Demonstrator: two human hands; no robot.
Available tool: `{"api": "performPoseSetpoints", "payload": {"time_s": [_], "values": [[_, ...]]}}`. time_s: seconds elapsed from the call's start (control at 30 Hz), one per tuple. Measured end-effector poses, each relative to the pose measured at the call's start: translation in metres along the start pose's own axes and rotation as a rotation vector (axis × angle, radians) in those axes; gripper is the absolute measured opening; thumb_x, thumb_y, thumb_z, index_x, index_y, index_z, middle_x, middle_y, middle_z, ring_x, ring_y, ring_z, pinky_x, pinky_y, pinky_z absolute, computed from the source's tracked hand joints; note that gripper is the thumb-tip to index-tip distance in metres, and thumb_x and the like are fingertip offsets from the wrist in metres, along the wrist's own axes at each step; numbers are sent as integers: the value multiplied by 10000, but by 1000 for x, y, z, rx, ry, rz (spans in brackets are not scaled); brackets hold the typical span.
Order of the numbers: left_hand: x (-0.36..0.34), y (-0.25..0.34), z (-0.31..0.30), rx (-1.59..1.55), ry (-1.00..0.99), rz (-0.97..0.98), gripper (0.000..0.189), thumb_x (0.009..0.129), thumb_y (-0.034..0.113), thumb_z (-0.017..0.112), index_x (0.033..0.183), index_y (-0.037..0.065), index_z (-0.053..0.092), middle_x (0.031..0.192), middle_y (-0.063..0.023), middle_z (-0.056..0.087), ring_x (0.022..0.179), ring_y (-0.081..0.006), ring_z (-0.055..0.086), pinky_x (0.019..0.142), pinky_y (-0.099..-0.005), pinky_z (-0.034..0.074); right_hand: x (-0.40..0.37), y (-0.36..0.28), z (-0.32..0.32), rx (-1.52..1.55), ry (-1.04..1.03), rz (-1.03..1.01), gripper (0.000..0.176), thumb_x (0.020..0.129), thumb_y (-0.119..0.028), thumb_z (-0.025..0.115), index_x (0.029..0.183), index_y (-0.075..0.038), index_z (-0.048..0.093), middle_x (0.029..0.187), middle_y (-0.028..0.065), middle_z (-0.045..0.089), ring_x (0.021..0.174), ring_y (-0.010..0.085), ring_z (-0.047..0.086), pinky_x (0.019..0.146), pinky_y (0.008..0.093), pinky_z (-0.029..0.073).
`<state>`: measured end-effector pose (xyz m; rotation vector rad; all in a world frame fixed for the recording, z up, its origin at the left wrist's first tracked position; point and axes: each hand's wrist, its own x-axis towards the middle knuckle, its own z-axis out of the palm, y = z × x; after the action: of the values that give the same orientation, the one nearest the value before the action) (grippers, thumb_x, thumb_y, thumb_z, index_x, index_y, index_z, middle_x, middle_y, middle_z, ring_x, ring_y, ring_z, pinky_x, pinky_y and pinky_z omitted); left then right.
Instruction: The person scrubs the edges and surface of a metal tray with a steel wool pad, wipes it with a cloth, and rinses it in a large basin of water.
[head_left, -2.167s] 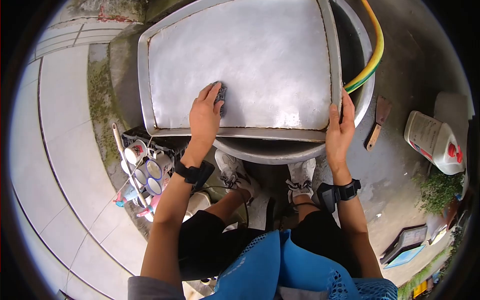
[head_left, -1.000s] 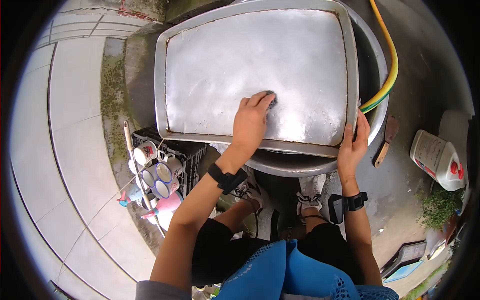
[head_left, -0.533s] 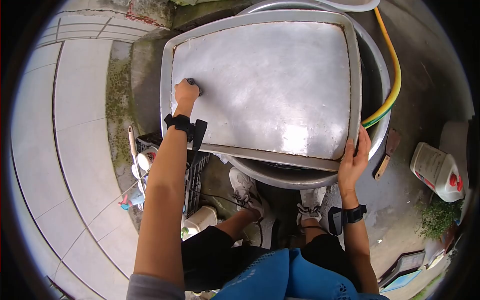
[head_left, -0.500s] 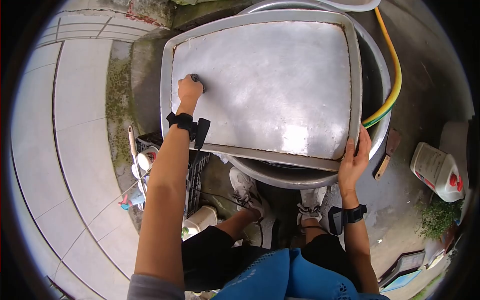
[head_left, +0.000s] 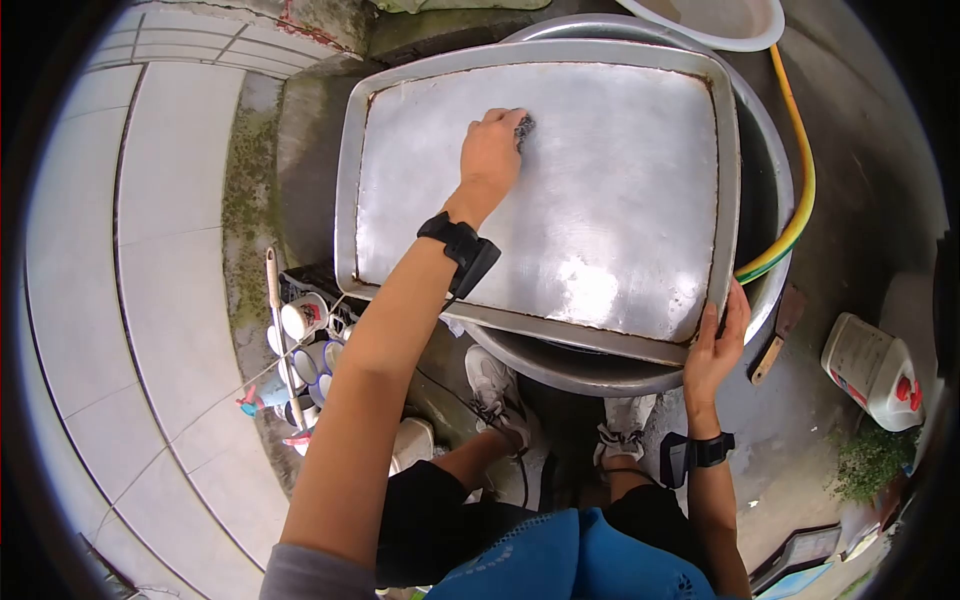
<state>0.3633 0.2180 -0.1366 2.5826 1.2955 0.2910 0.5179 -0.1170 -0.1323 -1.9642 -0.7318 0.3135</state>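
A yellow-green rubber hose (head_left: 800, 205) curves at right, near a white plastic jug with red cap (head_left: 872, 362) and, perhaps, a wooden-handled scraper (head_left: 776, 335). Ceramic mugs (head_left: 303, 318) fill a black crate (head_left: 325, 283).

Large rectangular metal tray (head_left: 620, 180): dull silver with a patchy sheen, shallow raised rim, rounded corners, rust-brown staining along the inner seam; laid across the top of a round metal basin (head_left: 560, 368) and overhanging it, near right corner gripped at the rim by the right hand (head_left: 715, 345). Small dark scouring pad (head_left: 523, 124): wiry, crumpled, mostly hidden, pressed against the tray's surface under the fingertips of the left hand (head_left: 490, 155), in the far half, left of the middle and well clear of the rim.
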Motion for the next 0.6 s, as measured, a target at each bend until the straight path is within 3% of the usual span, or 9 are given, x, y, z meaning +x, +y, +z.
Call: {"api": "performPoseSetpoints", "payload": {"time_s": [0.13,0.17,0.23,0.27,0.33,0.37,0.43,0.5,0.6], "values": [[38,-124,-29,84,33,-419,431,785,198,719,1198,93,652,1073,-211,691,1013,-382,652,868,-449,518,-1,1,0,13,-5,11,370,985,-47,498,1348,20,521,1357,165,519,1267,288,495,1092,371,351],[54,-186,-8,-150,141,-587,413,786,228,710,1165,71,663,1069,-202,699,1030,-367,656,873,-431,518,-1,2,0,14,-1,9,370,985,-47,498,1348,20,521,1357,165,519,1267,288,495,1092,371,351],[74,-212,-9,-71,246,-646,474,811,159,731,1244,-1,624,1015,-126,709,848,-223,710,616,-351,575,-1,1,0,9,-17,17,376,987,-47,494,1357,22,508,1361,171,513,1266,293,495,1091,372,350],[83,-217,-8,-74,247,-645,474,811,159,731,1244,-1,624,1015,-126,709,848,-223,710,616,-351,575,-1,1,-1,8,-15,15,376,987,-47,494,1357,22,508,1361,171,513,1266,293,495,1091,372,350],[97,-208,-15,45,-8,-594,482,799,189,732,1245,33,635,1010,-146,718,851,-248,718,693,-373,576,-1,0,-3,-18,-37,17,383,988,-45,492,1364,23,498,1362,174,511,1268,296,493,1089,372,350],[103,-201,-14,42,-7,-590,482,799,189,732,1245,33,635,1010,-146,718,851,-248,718,693,-373,576,1,-1,-2,-20,-33,16,383,988,-45,492,1364,23,498,1362,174,511,1268,296,493,1089,372,350],[103,-136,-18,210,12,-399,480,777,224,731,1228,79,655,1011,-168,721,893,-294,712,791,-404,560,0,-4,-3,-19,-36,-4,382,990,-43,491,1366,23,496,1361,173,511,1269,296,492,1086,373,352],[100,-86,-3,185,73,-280,466,766,243,719,1213,120,670,1007,-178,715,944,-338,685,860,-424,532,-3,0,-2,-2,-29,10,381,991,-43,490,1367,20,496,1360,172,512,1270,296,491,1086,374,352],[91,-22,9,53,65,-61,396,794,139,670,1188,118,683,1100,-172,688,1000,-355,654,888,-422,523,0,-3,0,33,-25,-3,379,992,-43,490,1367,15,498,1358,170,513,1270,299,491,1085,373,353]]}}
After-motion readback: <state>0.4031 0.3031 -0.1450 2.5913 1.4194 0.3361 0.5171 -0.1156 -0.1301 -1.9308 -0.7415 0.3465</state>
